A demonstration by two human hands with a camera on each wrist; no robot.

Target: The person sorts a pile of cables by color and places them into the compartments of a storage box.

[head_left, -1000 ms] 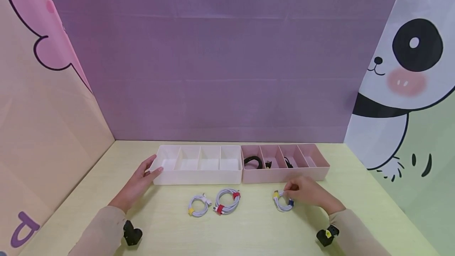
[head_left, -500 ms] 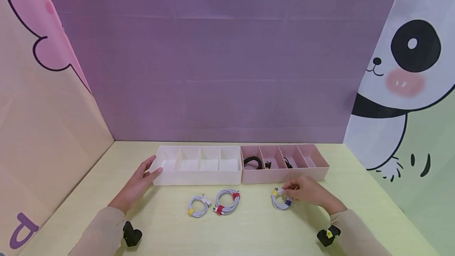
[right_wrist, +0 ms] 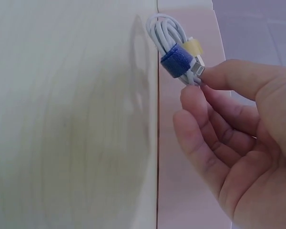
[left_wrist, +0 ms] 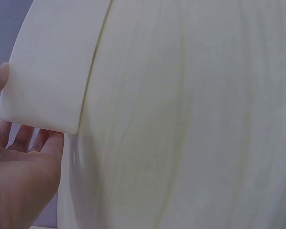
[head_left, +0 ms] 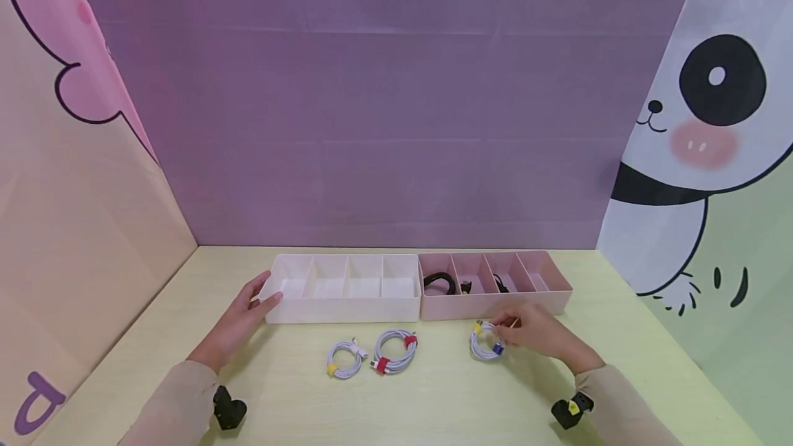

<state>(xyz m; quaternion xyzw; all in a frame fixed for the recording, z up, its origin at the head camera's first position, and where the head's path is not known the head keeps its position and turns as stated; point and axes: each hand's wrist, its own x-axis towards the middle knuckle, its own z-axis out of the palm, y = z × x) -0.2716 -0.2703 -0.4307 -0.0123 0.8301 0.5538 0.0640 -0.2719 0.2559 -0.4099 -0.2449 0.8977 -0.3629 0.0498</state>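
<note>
Creeping up and leftward just right of the frame's lower middle, the white cable coil (right_wrist: 169, 36) hangs pinched in the right hand (head_left: 529, 327), blue strap (right_wrist: 176, 61) showing! It sits closer to the pink box (head_left: 461, 307) and looks clear of the worktop (head_left: 384, 408), so I'd call the pick-up done, though it's outside every compartment. Centre-left, the left hand (head_left: 240, 317) holds steady, gripping the white box (head_left: 341, 310) by its left end. Lower centre, the yellow-banded coil (head_left: 350, 374) and red-strapped coil (head_left: 409, 358) lie untouched.
</note>
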